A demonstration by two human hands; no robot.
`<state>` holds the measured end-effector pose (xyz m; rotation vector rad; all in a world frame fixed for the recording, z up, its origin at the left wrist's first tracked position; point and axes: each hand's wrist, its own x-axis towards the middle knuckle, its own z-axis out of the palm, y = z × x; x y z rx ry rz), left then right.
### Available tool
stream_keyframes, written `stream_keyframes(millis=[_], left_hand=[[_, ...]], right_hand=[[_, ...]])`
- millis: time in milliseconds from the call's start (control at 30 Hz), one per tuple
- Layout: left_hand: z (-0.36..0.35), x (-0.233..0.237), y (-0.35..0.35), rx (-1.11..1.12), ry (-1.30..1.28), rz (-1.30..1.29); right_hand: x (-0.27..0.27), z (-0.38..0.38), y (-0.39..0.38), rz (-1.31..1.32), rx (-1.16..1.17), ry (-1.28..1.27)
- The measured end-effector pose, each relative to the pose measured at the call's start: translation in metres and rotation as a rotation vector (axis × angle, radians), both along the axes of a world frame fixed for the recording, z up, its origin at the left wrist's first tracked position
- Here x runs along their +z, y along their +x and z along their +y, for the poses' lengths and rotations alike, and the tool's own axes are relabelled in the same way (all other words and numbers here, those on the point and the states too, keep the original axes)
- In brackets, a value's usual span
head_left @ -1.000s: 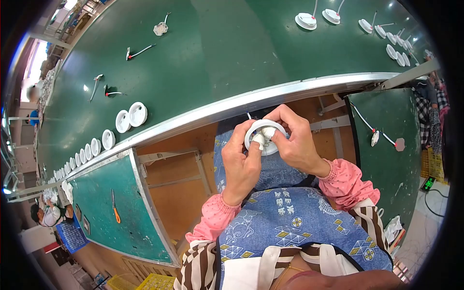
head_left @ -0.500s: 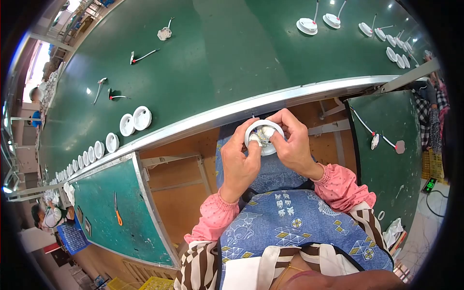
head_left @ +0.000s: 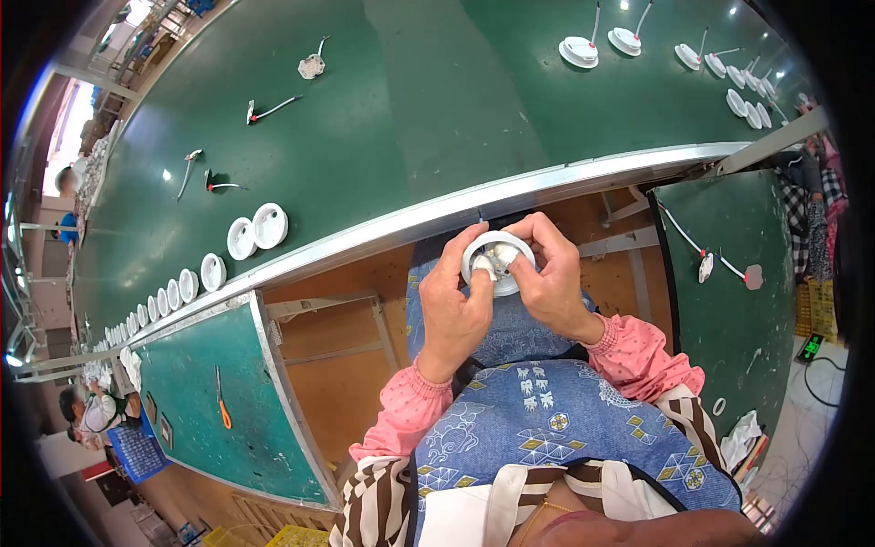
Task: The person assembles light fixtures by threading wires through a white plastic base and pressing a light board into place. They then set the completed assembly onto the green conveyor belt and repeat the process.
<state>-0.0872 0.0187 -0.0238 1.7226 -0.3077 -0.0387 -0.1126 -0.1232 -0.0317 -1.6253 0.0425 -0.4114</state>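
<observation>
Above my lap, in front of the table's metal edge, both my hands hold a white round lamp housing (head_left: 504, 289) with its hollow side toward me. My left hand (head_left: 448, 310) is wrapped round its left side, with the thumb inside the cup. On the opposite side my right hand (head_left: 558, 287) grips the rim, its thumb also reaching in. Both thumb tips look covered in white. What they press on inside is mostly hidden. A thin cable end pokes out past the housing's far side.
Several white housings (head_left: 212, 272) line the green table's (head_left: 437, 100) left edge. Wired round boards (head_left: 311, 67) lie farther back; housings with cables (head_left: 578, 52) stand at the far right. Orange-handled scissors (head_left: 223, 401) rest on the left side table, and two wired boards (head_left: 705, 266) on the right one.
Both thumbs have shifted slightly inside the housing, and the housing has tilted a little. The right forearm has moved slightly left. Things on the table stay in place.
</observation>
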Motion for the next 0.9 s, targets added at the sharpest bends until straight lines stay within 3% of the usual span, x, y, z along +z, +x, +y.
stream_keyframes(millis=[233, 433, 633, 700, 767, 833, 900], left_hand=[[0.005, -0.008, 0.001, -0.011, 0.037, -0.097], [0.003, -0.008, -0.003, 0.015, 0.024, -0.09], [0.005, 0.01, 0.002, -0.109, -0.004, 0.045], [0.015, 0.027, 0.005, -0.19, -0.064, 0.161], [0.034, 0.015, 0.019, -0.173, 0.138, -0.24], [0.029, 0.033, 0.027, -0.131, 0.526, -0.647], [0.022, 0.025, 0.025, -0.305, 0.397, -0.47]], right_hand=[[0.008, -0.004, -0.002, 0.099, 0.1, 0.067], [-0.001, 0.0, -0.008, 0.041, 0.052, -0.036], [-0.001, -0.009, 0.0, 0.152, 0.102, 0.239], [-0.002, -0.021, 0.005, 0.201, 0.174, 0.475], [-0.003, -0.033, 0.006, 0.239, 0.257, 0.653], [-0.006, -0.041, 0.005, 0.274, 0.354, 0.778], [-0.012, -0.047, 0.007, 0.28, 0.443, 0.786]])
